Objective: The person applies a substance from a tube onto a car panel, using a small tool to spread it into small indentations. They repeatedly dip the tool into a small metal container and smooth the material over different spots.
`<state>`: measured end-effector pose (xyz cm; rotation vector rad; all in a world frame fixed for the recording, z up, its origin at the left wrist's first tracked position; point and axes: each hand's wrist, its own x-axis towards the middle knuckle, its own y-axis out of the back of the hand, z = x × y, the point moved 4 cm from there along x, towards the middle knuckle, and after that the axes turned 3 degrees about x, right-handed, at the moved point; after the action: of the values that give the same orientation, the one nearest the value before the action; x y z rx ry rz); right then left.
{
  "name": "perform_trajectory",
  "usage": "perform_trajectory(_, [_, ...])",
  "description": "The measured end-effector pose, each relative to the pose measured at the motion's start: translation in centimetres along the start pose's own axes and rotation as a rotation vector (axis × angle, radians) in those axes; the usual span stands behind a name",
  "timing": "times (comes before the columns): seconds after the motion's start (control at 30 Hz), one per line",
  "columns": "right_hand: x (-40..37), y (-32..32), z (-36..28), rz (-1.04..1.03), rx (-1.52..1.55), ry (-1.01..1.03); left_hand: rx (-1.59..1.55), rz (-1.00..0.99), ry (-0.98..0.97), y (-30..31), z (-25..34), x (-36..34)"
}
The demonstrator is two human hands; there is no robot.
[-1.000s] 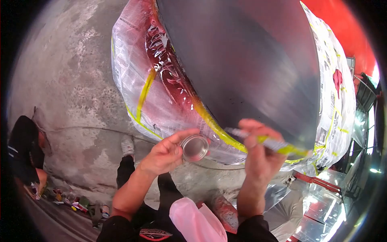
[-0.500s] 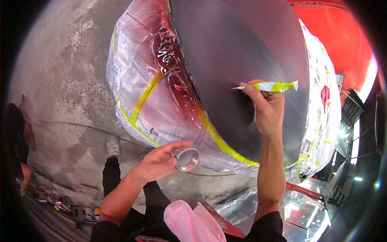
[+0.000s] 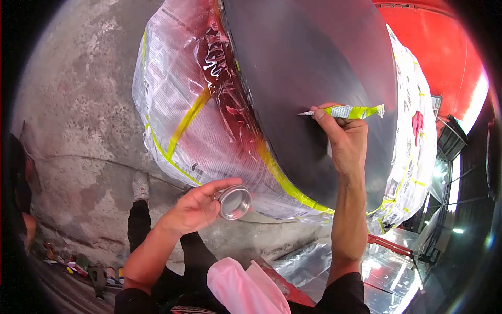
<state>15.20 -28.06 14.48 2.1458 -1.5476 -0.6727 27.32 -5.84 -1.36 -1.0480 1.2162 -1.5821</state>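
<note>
My left hand point(image 3: 192, 208) is closed round a small clear round jar point(image 3: 235, 203), its rim tilted up towards me. It hovers in front of the newspaper and plastic masking. My right hand point(image 3: 347, 144) pinches a thin pointed roll of printed paper and yellow-green tape point(image 3: 356, 112). The roll's pale tip points left, close over the dark curved panel point(image 3: 293, 57). Yellow-green tape point(image 3: 290, 186) follows the panel's lower left edge.
Masking plastic over newspaper point(image 3: 172, 89) wraps the left side, with red overspray on it. More covered paper point(image 3: 413, 120) lies to the right, beside a red surface point(image 3: 439, 47). Several cans point(image 3: 111, 275) stand on the floor at lower left. Another person's dark clothing shows at far left.
The whole view has shifted slightly. My left hand with the jar has moved a little left and up; my right hand keeps nearly the same place over the panel.
</note>
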Motion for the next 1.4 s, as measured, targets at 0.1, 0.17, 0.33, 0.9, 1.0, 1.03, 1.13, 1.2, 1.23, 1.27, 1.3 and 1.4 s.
perform_trajectory(0.1, [-0.2, -0.1, -0.4, 0.021, -0.053, -0.061, -0.021, -0.006, -0.004, -0.2, 0.1, -0.1])
perform_trajectory(0.17, [-0.1, -0.1, -0.1, 0.028, -0.037, -0.037, 0.028, 0.012, 0.001, 0.3, -0.1, -0.3])
perform_trajectory(0.33, [-0.1, -0.1, -0.2, 0.032, -0.032, 0.000, 0.069, 0.018, -0.006, 0.4, -0.1, -0.3])
perform_trajectory(0.9, [0.2, 0.5, 0.6, 0.063, 0.094, -0.024, 0.081, 0.032, 0.011, 0.4, 0.0, -0.7])
perform_trajectory(1.0, [-0.7, 0.3, 0.3, 0.075, 0.149, -0.017, 0.024, -0.009, -0.030, 0.0, 0.5, -0.6])
perform_trajectory(1.03, [-1.2, -0.1, 0.2, 0.073, 0.144, -0.017, 0.020, -0.010, -0.033, 0.1, 0.5, -0.5])
perform_trajectory(1.13, [-2.6, -1.6, -0.4, 0.091, 0.063, 0.095, 0.019, 0.002, -0.049, 0.6, 0.6, -0.9])
perform_trajectory(1.2, [-2.9, -2.2, -1.0, 0.128, 0.033, 0.098, 0.025, 0.015, -0.043, 0.7, 0.8, -1.0])
perform_trajectory(1.23, [-2.9, -2.4, -1.0, 0.125, 0.029, 0.097, 0.021, 0.016, -0.046, 0.7, 1.0, -1.0])
perform_trajectory(1.27, [-2.9, -2.6, -1.0, 0.120, -0.020, 0.107, 0.026, 0.019, -0.043, 0.8, 1.1, -1.1])
perform_trajectory(1.3, [-2.9, -2.8, -1.0, 0.114, -0.069, 0.116, 0.031, 0.023, -0.041, 0.8, 1.1, -1.2])
perform_trajectory(1.4, [-3.1, -3.2, -0.9, 0.114, -0.084, 0.093, 0.026, 0.029, -0.047, 0.9, 1.3, -1.4])
